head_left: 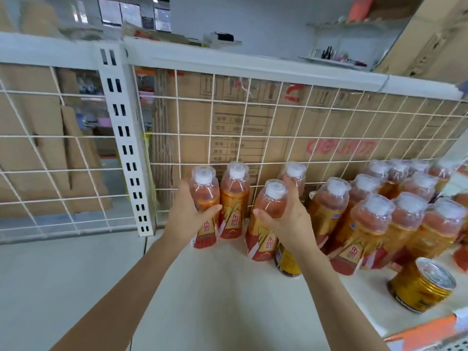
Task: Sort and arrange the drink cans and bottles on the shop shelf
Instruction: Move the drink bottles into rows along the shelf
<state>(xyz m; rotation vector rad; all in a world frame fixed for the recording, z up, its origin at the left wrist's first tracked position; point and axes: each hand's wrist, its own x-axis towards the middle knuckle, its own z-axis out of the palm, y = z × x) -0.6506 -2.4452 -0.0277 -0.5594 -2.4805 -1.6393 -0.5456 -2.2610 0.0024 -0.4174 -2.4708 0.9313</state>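
On the cream shelf point(222, 287) stand several orange drink bottles with white caps and red-gold labels. My left hand point(186, 214) grips the leftmost bottle point(204, 196) at the back by the wire grid. My right hand point(286, 216) is wrapped around another bottle point(266, 224) a little nearer to me. One bottle point(234, 198) stands between them against the grid, and another point(295, 174) stands behind my right hand. A cluster of bottles point(395, 216) fills the right side. A gold can point(421, 285) stands in front right, and a second gold can point(286, 262) is partly hidden under my right wrist.
A white wire grid point(253, 122) backs the shelf, with cardboard boxes point(278, 138) behind it. A slotted white upright point(126, 148) splits this bay from the left bay. An orange price strip point(425, 333) runs along the front edge at lower right.
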